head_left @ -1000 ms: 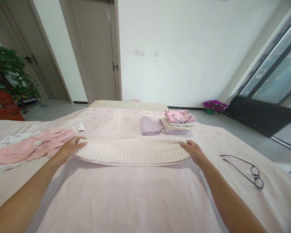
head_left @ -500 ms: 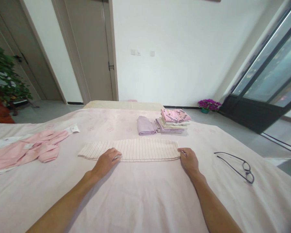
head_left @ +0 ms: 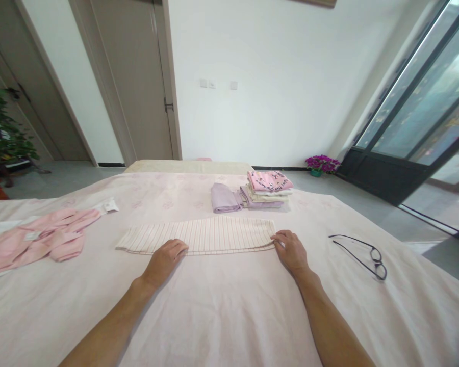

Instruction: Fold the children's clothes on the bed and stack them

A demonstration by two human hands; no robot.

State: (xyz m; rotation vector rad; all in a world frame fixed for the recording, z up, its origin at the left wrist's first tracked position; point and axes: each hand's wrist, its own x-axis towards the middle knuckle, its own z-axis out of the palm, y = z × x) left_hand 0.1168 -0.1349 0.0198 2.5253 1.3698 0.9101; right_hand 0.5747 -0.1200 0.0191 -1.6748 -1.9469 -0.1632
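Long cream pants [head_left: 218, 234] with thin brownish stripes lie folded lengthwise across the bedspread in front of me. At their near edge, left of the middle, my left hand [head_left: 169, 255] has its fingers together on the cloth. My right hand [head_left: 291, 251] pinches the right end at its near corner, thumb and fingers closed on the fabric. The cloth lies flat, and its left end reaches well past my left hand.
Beyond the pants stand a folded lilac garment [head_left: 226, 198] and a stack of folded clothes [head_left: 270, 189] with a pink printed one on top. Loose pink clothing [head_left: 57, 234] lies at left, eyeglasses [head_left: 367, 260] at right. The pale pink bedspread [head_left: 222, 316] is slightly wrinkled.
The view has shifted slightly, so most things appear a little farther left. My right hand's fingers have moved slightly at the pants' right end; the left hand stays at the near edge.
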